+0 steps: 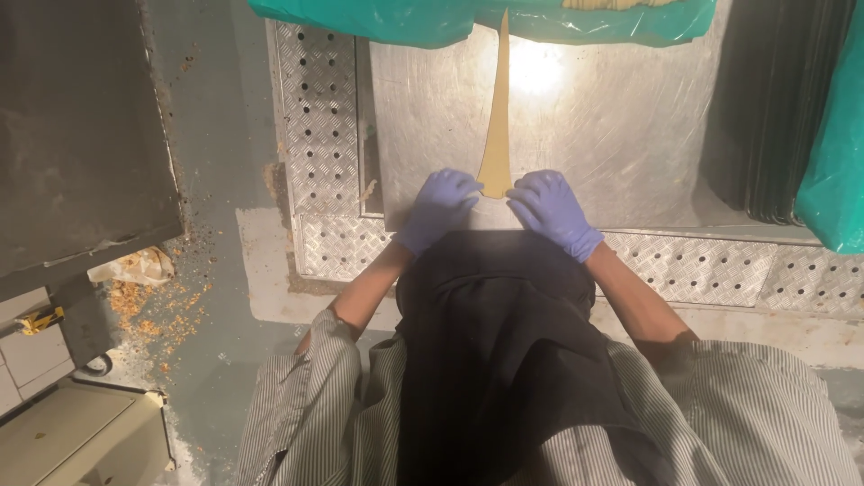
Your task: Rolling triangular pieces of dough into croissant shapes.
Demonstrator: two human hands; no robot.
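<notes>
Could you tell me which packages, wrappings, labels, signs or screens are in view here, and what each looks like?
No labels, signs or screens show; only plastic wrappings.
Teal-green plastic sheet: top edge, draped over the far end of the steel worktable, glossy and crumpled.
Second teal-green plastic bag: right edge, beside a stack of dark trays.
Crumpled pale paper wrapper: floor at left, among crumbs.

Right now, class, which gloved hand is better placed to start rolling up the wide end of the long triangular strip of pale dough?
Neither clearly: left hand and right hand flank the dough triangle's wide end evenly, fingertips at its corners.
</notes>
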